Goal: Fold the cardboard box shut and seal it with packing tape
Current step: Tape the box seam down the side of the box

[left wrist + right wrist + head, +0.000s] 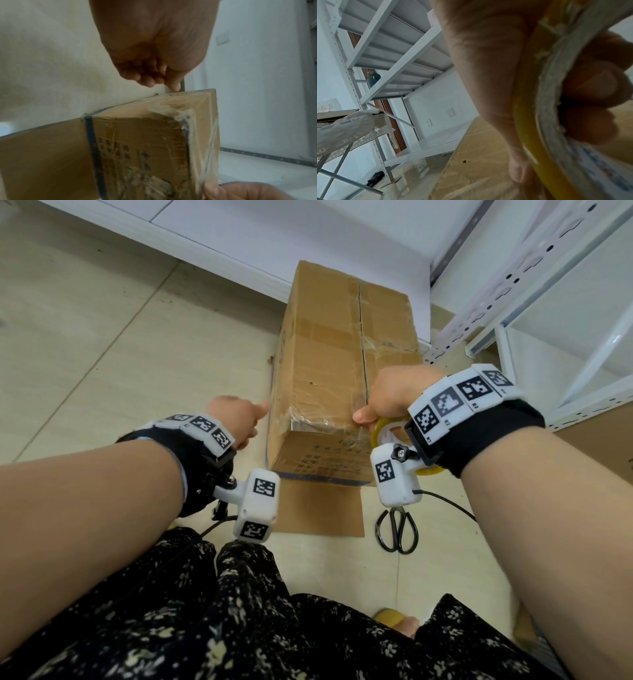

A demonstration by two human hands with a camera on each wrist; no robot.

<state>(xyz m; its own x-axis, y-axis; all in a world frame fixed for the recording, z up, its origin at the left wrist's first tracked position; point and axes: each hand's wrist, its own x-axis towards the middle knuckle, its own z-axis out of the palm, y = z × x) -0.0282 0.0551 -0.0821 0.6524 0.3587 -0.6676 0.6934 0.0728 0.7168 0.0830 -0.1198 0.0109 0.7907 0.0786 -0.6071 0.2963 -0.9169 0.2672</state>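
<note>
Fingers (590, 86) of right hand (397, 393) grip tape roll (525, 108).

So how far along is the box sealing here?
Done: the cardboard box is folded shut, with glossy tape over the near end. In hand: the right hand grips the tape roll at the centre seam; the left hand holds nothing. Left: the seam's far stretch looks untaped; the scissors lie nearby.

Tiled floor (120, 344): cardboard box (342, 354) stands twd far edge by wall, flat cardboard sheet (322, 508) touching its near end. Scissors (397, 529) & black cable (448, 501) just rt of sheet; white rack (479, 309) at rt edge.
</note>
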